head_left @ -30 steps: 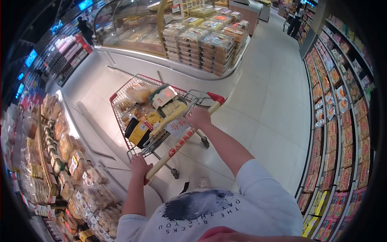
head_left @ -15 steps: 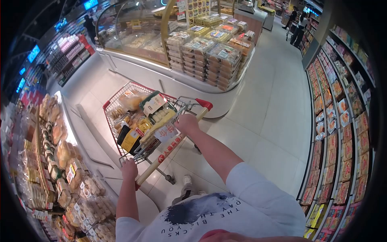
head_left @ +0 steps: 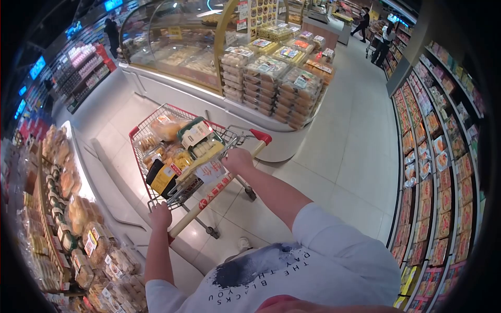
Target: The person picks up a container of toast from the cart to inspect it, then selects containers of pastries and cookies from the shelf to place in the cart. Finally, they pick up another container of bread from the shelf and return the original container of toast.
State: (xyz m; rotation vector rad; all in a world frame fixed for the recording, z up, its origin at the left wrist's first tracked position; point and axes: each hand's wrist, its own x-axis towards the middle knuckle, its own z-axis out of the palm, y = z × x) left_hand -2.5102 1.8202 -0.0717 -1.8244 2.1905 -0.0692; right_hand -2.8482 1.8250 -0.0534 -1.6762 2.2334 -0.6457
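The front wheels of the shopping cart [head_left: 188, 219] are hidden; behind it, a shoe [head_left: 243, 243] is partly covered; beyond it, box labels [head_left: 301, 82] cannot be read.

White shirt [head_left: 295, 268], near: "THE", "DAY", "YOU" readable. Red Chinese characters [head_left: 216, 191] on cart handle [head_left: 191, 216], too small to read surely.
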